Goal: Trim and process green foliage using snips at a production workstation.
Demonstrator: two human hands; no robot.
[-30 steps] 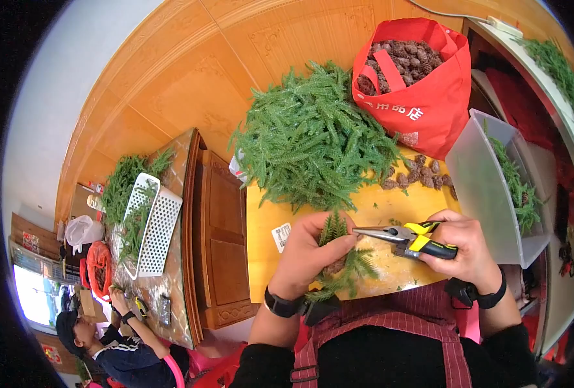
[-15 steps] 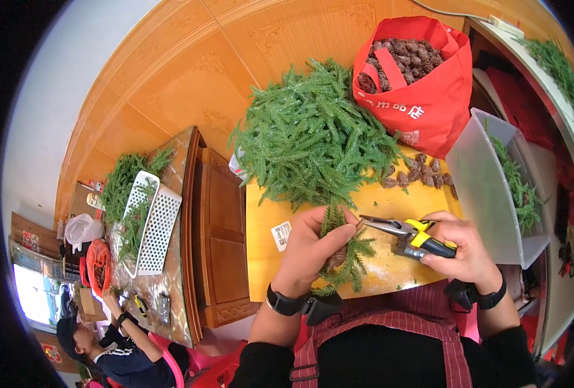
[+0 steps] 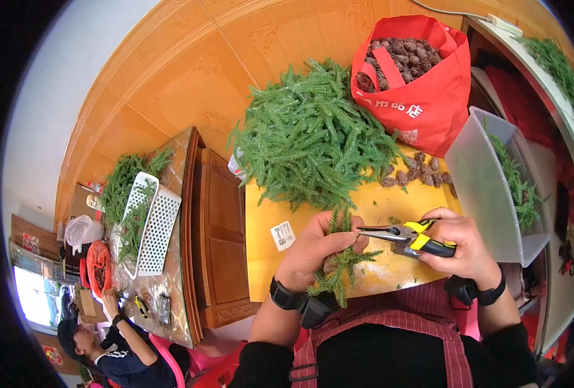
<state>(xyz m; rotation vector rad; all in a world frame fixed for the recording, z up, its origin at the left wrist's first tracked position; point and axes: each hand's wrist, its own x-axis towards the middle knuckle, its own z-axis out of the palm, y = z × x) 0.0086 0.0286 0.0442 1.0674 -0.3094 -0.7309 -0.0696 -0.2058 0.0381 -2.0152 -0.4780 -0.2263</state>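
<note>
My left hand (image 3: 311, 249) pinches a green fir sprig (image 3: 345, 264), its needles sticking out above and below the fingers; a brown pine cone partly shows among them. My right hand (image 3: 460, 246) grips long-nose pliers (image 3: 423, 240) with yellow and black handles. The pliers' jaws point left and reach the left fingertips at the sprig; what lies between the jaws is too small to make out. Beyond both hands, a large heap of green sprigs (image 3: 309, 139) covers the far part of the yellow table (image 3: 267, 265). Loose pine cones (image 3: 423, 171) lie to its right.
A red bag (image 3: 416, 110) full of pine cones stands at the far right. Beside it sits a translucent plastic bin (image 3: 494, 200) with sprigs inside. At the left, another person (image 3: 125, 349) works at a table with a white perforated basket (image 3: 154, 226).
The sprig has turned and its lower end hangs lower. My left hand has shifted slightly, and the plier jaws have moved a little left and down against its fingertips.
</note>
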